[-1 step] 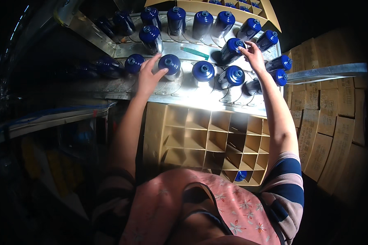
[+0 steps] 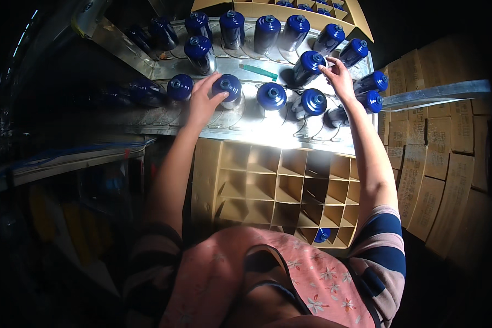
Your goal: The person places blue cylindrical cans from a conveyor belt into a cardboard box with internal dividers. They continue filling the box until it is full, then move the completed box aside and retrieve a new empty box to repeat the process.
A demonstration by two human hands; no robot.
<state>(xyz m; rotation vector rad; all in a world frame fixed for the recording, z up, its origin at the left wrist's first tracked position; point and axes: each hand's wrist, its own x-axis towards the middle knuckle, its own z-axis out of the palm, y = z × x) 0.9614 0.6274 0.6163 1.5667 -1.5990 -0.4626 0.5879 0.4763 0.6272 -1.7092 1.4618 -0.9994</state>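
Blue bottles with small necks stand in two curving rows on a metal conveyor [image 2: 202,128]. My left hand [image 2: 203,104] has its fingers and thumb closed about the left side of one blue bottle [image 2: 227,86] in the near row. Farther right, my right hand [image 2: 340,81] grips another blue bottle [image 2: 308,68] by its right side, thumb in front. This second bottle stands between the rows, as does one more bottle [image 2: 200,56] at the left. A green box cutter [image 2: 258,71] lies on the metal between them.
Below the conveyor, a divided carton [image 2: 206,180] holds one blue bottle [image 2: 322,235] at its near right. Another carton [image 2: 306,15] with bottles sits beyond the far row. Stacked cardboard boxes [image 2: 440,153] stand at the right, under a metal rail [image 2: 437,97].
My left hand has moved slightly right, and its fingers have closed in on the near-row bottle. My right hand stays on its bottle.
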